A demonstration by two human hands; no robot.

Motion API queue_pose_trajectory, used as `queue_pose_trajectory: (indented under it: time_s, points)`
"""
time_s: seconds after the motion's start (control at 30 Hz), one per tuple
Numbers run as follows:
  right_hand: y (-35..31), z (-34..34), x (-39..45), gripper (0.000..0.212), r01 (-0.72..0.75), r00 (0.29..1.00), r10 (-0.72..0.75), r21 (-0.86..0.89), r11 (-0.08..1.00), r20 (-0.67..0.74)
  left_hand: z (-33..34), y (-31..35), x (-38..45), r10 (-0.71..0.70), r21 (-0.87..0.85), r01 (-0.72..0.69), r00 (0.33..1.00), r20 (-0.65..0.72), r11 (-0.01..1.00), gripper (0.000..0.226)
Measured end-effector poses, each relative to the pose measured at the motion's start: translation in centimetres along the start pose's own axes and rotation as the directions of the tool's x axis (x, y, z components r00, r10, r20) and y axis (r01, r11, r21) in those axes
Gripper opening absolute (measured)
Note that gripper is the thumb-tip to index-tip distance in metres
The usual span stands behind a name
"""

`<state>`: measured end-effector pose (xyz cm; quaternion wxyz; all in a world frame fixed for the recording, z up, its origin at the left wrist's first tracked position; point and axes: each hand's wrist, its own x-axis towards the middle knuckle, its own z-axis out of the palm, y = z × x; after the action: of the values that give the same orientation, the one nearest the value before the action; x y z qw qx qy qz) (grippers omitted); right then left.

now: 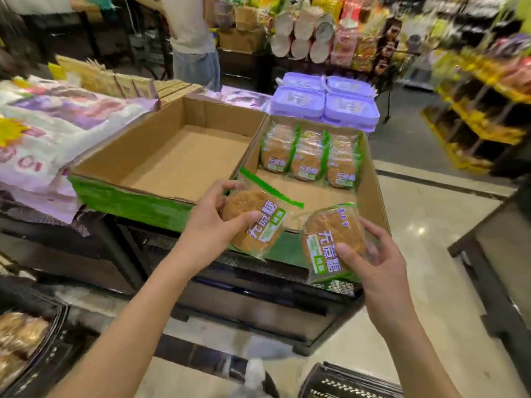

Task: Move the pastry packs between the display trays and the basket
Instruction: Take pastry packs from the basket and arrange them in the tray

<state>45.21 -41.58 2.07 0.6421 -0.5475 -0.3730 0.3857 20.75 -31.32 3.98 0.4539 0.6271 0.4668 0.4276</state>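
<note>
My left hand [214, 218] grips a clear pastry pack with green trim [254, 219] over the front edge of the right cardboard tray [373, 193]. My right hand [373, 262] holds a second pastry pack [330, 242] just in front of that tray's near right corner. Three rows of the same packs [309, 156] stand upright at the back of the right tray. The left cardboard tray [129, 156] holds nothing. A black basket's rim [339, 380] shows at the bottom edge.
Purple lidded boxes [321, 101] are stacked behind the right tray. Printed bags [51, 130] lie left of the trays. A black crate with bread [23, 343] sits bottom left. A person [192, 38] stands behind the stand. Shelves [474, 110] line the aisle at right.
</note>
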Motion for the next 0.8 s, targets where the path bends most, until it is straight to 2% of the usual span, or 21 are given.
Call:
queue_pose_trajectory:
  time_s: [0.2, 0.23, 0.3, 0.37, 0.47, 0.53, 0.6, 0.73, 0.8]
  points:
    - [0.8, -0.4, 13.5, 0.048, 0.026, 1.0, -0.027, -0.102, 0.994, -0.006, 0.9, -2.0, 14.4, 0.124, 0.298, -0.163, 0.982, 0.144, 0.941, 0.051]
    - [1.0, -0.3, 15.9, 0.048, 0.027, 1.0, -0.027, -0.136, 0.99, -0.001, 1.2, -2.1, 17.0, 0.135, 0.392, -0.2, 0.973, 0.187, 0.898, 0.051]
    - [1.4, 0.2, 20.3, 0.049, 0.04, 0.999, -0.03, -0.276, 0.96, 0.038, 2.2, -2.7, 22.0, 0.124, 0.626, -0.292, 0.946, 0.298, 0.723, 0.053]
    - [1.9, 0.5, 24.3, 0.049, 0.087, 0.995, -0.047, -0.511, 0.855, 0.091, 3.4, -3.3, 26.4, 0.084, 0.747, -0.386, 0.909, 0.408, 0.541, 0.054]
    - [3.4, 1.1, 29.0, 0.048, 0.198, 0.973, -0.039, -0.726, 0.659, 0.229, 5.1, -4.4, 31.4, -0.024, 0.783, -0.489, 0.843, 0.538, 0.385, 0.05]
    - [5.2, 1.5, 31.7, 0.048, 0.223, 0.958, 0.016, -0.779, 0.586, 0.286, 6.3, -5.5, 34.3, -0.076, 0.77, -0.56, 0.792, 0.606, 0.306, 0.049]
    - [6.3, 2.2, 33.9, 0.045, 0.185, 0.953, 0.103, -0.819, 0.544, 0.284, 7.4, -6.7, 36.8, -0.086, 0.762, -0.603, 0.768, 0.634, 0.234, 0.05]
    - [7.5, 3.5, 36.5, 0.042, 0.139, 0.955, 0.15, -0.835, 0.532, 0.255, 8.4, -8.3, 39.6, -0.042, 0.756, -0.635, 0.761, 0.648, 0.158, 0.055]
    - [8.0, 4.1, 37.4, 0.041, 0.224, 0.938, 0.155, -0.884, 0.41, 0.309, 8.3, -9.0, 40.1, 0.024, 0.748, -0.643, 0.76, 0.649, 0.164, 0.054]
